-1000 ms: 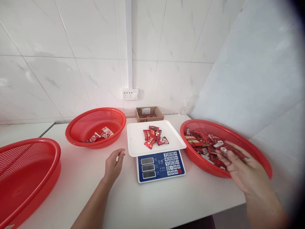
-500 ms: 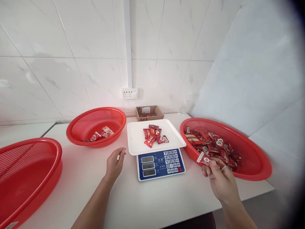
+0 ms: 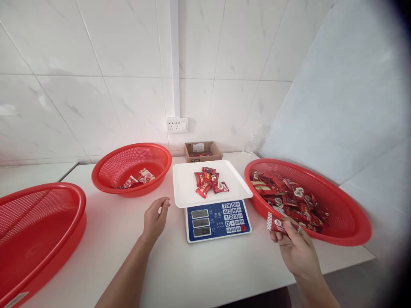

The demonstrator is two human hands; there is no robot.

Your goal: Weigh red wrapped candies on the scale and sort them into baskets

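My right hand (image 3: pixel 295 244) pinches a red wrapped candy packet (image 3: pixel 276 224) with a white dotted end, in front of the right basket's rim. That red basket (image 3: pixel 349 220) holds a heap of similar red packets (image 3: pixel 297 192). To the left of the scale, my left hand (image 3: pixel 156 218) has its fingers curled in against the thumb, and nothing shows in it. Between the hands stands a blue-and-white digital scale (image 3: pixel 218 220). Several small red packets (image 3: pixel 207 182) lie in a cluster on its white tray (image 3: pixel 184 188).
Behind the scale is a cardboard box (image 3: pixel 203 152) with red packets inside. A red basket (image 3: pixel 131 149) at the back left holds a few packets. Another red basket (image 3: pixel 41 239) stands at the near left. A clear plastic bottle (image 3: pixel 250 143) is by the wall, below and right of a socket (image 3: pixel 177 125).
The view has shifted slightly. My right hand has turned a little, and the packet in it sits slightly lower and shows more of its front. My left hand keeps nearly the same pose.
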